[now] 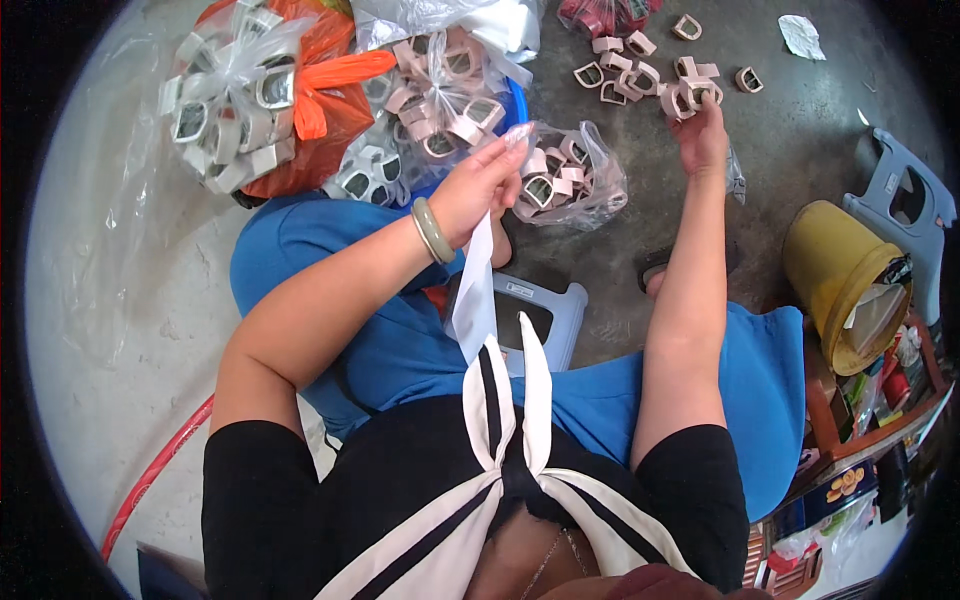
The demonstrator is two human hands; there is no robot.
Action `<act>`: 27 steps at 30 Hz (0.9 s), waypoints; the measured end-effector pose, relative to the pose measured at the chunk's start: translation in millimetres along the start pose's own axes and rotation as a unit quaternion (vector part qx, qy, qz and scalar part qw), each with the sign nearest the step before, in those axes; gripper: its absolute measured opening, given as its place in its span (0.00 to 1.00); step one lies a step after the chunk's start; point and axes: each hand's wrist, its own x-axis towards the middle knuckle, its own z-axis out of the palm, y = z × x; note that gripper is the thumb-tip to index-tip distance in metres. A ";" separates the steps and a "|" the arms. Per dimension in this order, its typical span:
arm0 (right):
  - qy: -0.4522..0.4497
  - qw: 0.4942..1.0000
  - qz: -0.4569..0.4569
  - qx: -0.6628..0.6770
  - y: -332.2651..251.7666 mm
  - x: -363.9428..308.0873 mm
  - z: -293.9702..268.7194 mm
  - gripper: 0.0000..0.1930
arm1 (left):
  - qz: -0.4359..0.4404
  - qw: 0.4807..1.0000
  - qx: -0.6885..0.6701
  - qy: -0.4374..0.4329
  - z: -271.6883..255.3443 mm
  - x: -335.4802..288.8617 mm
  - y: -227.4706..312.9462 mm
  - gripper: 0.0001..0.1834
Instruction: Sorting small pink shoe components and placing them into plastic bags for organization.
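My left hand [485,185] is closed, fingers pinched together. A bit of clear film shows at its fingertips, and a thin whitish plastic strip [478,285] hangs beneath it toward my lap. Farther off to the right, my right hand [703,140] grips pale pink D-shaped rings [690,95] at the edge of a loose pile on the floor. More pink rings [640,78] are scattered around it. Between my hands, an open clear bag [600,200] contains several pink rings.
At the left are clear bags of white rings [235,130] and pink rings [445,90], plus an orange bag [330,85]. A grey-blue stool [565,320] is between my legs. To the right are a yellow bucket [825,260] and another stool [885,175]. White paper [802,37] lies far right.
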 end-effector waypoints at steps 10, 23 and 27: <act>-0.370 0.842 0.207 -0.334 24.8 -58.2 84.8 0.22 | 0.029 1.000 0.000 0.012 -3.0 9.4 0.4 0.23; 0.025 0.567 -0.177 -0.804 63.3 32.9 38.6 0.31 | -0.009 1.000 0.012 0.012 -2.4 -0.5 0.8 0.16; 0.039 0.618 -0.141 -0.772 60.6 30.1 23.4 0.30 | -0.004 1.000 0.003 0.011 -4.1 -0.1 0.8 0.15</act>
